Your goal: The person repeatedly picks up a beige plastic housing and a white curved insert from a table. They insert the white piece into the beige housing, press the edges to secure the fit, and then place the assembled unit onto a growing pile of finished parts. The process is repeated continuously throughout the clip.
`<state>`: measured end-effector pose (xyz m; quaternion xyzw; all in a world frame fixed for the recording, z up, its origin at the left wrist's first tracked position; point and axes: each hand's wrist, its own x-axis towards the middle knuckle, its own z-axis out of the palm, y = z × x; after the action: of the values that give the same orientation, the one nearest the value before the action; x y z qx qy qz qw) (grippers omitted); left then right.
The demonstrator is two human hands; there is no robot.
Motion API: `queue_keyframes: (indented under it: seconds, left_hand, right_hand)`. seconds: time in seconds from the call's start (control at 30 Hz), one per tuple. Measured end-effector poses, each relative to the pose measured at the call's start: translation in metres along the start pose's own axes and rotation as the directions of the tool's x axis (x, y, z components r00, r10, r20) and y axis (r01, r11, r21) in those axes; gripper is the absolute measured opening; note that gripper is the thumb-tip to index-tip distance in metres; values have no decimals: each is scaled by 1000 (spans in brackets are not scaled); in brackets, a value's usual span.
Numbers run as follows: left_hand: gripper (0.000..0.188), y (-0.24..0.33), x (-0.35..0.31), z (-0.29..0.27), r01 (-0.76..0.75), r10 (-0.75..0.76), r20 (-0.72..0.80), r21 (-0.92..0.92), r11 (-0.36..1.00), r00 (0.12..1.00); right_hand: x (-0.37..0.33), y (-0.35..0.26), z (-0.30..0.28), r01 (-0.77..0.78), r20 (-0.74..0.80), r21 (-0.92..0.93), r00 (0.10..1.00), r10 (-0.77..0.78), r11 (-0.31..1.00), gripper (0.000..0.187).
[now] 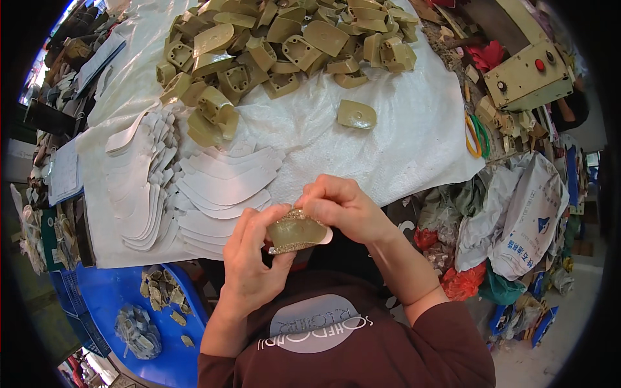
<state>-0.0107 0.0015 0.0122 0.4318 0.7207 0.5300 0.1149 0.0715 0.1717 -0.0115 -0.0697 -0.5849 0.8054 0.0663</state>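
Observation:
Between my hands, above my lap at the table's front edge, is an olive-green moulded shoe heel (297, 233). A gold glitter strip (294, 247) runs along its sides, and a pale end of it sticks out at the right. My left hand (249, 249) grips the heel from the left, thumb below and fingers above. My right hand (336, 205) pinches at the upper edge of the glitter, its fingertips partly hiding the spot. Close ahead lie overlapping white curved cut pieces (226, 181) and a second stack of white pieces (139, 187) to their left.
A large pile of olive heels (284, 48) covers the far table, with one single heel (356, 114) apart on the white sheet (401, 152). A blue tub (97, 291) at lower left holds glittery heels. A control box (527, 76) stands far right, plastic bags (524, 220) below.

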Motion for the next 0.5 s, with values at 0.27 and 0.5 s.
queue_keyframes:
  seconds: [0.27, 0.5]
  left_hand:
    - [49, 1, -2, 13, 56, -49, -73, 96, 994, 996]
    - [48, 7, 1, 33, -16, 135, -325, 343, 939, 936]
  right_hand:
    - [-7, -9, 11, -50, -158, -95, 987, 35, 994, 18]
    - [-12, -3, 17, -19, -176, -201, 984, -17, 979, 27]
